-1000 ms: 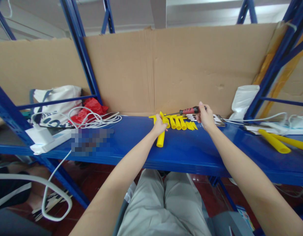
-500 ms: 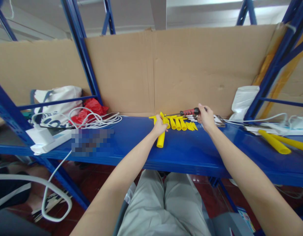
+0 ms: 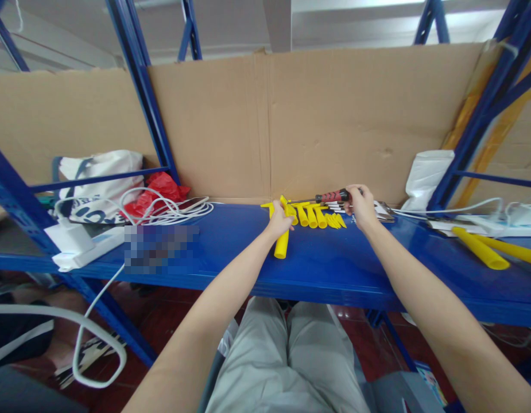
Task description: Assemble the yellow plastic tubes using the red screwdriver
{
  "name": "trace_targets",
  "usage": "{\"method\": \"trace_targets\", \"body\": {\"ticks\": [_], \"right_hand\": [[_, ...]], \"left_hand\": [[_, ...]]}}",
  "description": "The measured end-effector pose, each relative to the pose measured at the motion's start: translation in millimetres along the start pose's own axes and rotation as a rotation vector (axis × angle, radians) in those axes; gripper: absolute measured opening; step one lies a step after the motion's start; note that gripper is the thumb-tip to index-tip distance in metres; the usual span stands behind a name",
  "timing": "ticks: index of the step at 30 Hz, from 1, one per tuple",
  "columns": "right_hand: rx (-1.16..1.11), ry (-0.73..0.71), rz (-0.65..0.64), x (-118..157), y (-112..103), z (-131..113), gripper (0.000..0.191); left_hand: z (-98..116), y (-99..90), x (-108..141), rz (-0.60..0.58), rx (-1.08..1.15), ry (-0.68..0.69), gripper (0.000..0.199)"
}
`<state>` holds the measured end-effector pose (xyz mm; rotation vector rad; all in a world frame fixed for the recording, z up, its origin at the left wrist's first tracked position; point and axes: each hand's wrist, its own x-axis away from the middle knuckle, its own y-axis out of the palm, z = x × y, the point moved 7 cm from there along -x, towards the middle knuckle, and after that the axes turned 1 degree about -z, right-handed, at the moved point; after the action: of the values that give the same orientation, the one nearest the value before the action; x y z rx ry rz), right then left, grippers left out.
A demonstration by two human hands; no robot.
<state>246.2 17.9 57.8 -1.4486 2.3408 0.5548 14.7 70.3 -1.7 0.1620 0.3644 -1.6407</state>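
Note:
My left hand (image 3: 279, 221) is closed around a yellow tube (image 3: 281, 245) that stands out toward me over the blue shelf. In my right hand (image 3: 360, 205) is a screwdriver (image 3: 332, 197) with a red and black handle. Its shaft points left and its tip reaches the far end of the tube; whether it goes in, I cannot tell. Just right of my left hand lie several yellow tubes (image 3: 312, 218) in a row. Small pointed yellow pieces (image 3: 335, 221) lie beside them. Part of the held tube is hidden by my fingers.
The blue shelf (image 3: 231, 252) has a cardboard wall (image 3: 334, 115) behind it. At left are a power strip (image 3: 93, 248), white cables (image 3: 179, 212), a red bag (image 3: 164, 189) and a cloth bag (image 3: 105, 178). More yellow tubes (image 3: 480, 249) lie at right. A person's leg (image 3: 37, 327) shows at lower left.
My right hand and the screwdriver have shifted very slightly, and the grip on the handle looks a little turned. My left hand and the tube stay in place.

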Motion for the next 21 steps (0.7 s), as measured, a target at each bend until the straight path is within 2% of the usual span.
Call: {"method": "trace_targets", "body": {"ticks": [7, 12, 21], "right_hand": [[0.02, -0.028, -0.024, -2.5, -1.1, 3.1, 0.038], [0.004, 0.001, -0.003, -2.2, -0.9, 2.2, 0.03], [0.015, 0.045, -0.008, -1.8, -1.9, 6.5, 0.032]], "left_hand": [[2.5, 1.0, 1.1, -0.013, -0.025, 0.017, 0.047], [2.0, -0.1, 0.9, -0.006, -0.043, 0.027, 0.047], [-0.3, 0.0, -0.1, -0.002, -0.021, 0.01, 0.046]]}}
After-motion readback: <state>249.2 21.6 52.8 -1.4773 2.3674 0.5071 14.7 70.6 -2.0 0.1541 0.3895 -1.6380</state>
